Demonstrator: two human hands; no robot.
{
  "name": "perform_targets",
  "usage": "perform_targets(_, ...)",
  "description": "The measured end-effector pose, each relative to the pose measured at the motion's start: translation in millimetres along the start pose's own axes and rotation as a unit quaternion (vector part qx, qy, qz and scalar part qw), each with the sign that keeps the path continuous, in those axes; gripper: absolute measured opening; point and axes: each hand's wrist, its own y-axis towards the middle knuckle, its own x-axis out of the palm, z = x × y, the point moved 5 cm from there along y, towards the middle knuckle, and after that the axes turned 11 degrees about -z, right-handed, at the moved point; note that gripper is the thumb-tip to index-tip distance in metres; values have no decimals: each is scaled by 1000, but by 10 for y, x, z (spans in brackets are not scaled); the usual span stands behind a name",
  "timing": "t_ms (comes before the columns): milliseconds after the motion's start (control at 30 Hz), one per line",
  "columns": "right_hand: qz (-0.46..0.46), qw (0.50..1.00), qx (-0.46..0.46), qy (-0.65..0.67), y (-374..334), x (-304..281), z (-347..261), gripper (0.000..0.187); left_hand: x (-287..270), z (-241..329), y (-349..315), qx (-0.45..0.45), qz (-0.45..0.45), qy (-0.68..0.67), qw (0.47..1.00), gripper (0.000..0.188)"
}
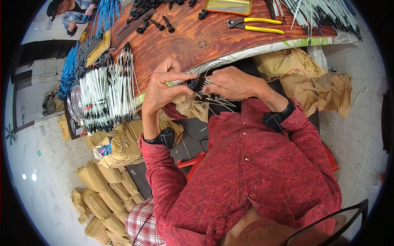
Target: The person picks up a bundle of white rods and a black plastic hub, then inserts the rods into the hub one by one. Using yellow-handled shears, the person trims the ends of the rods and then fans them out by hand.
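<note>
Just off the near edge of the table, my two hands meet over a small bundle. Between its thumb and fingers my left hand (165,84) pinches a dark black piece (193,84). Close against it, my right hand (232,83) is closed on thin pale rods (221,101), whose ends fan out below the fingers. Where the rods meet the black piece, fingers partly cover the join. Left of my hands, bundles of white rods with black tips (95,98) lie at the table's edge.
On the wooden table (180,45) lie yellow-handled pliers (256,25), black plug-like parts (166,24) and an orange-rimmed tray (228,6). Blue rods (69,69) and more pale rods (328,16) sit at its sides. Brown paper packages (106,188) are stacked below. Another person (76,16) is at far left.
</note>
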Motion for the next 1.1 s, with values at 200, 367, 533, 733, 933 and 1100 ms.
perform_targets(200,-8,1000,4,-1,2,-8,38,33,-18,1,-19,-76,-28,44,996,52)
perform_targets(367,12,1000,-7,-7,4,-37,39,34,-24,108,51,-10,23,76,997,49)
perform_targets(533,23,1000,-6,-7,9,-62,39,35,-21,107,31,-16,26,80,996,49)
perform_targets(733,23,1000,1,5,20,-51,110,36,2,82,-11,-110,24,50,992,47)
perform_targets(933,10,1000,21,7,49,-44,129,40,-48,93,23,-66,21,116,991,45)
perform_targets(1100,9,1000,20,9,43,-58,143,42,-38,144,28,-87,17,138,987,45)
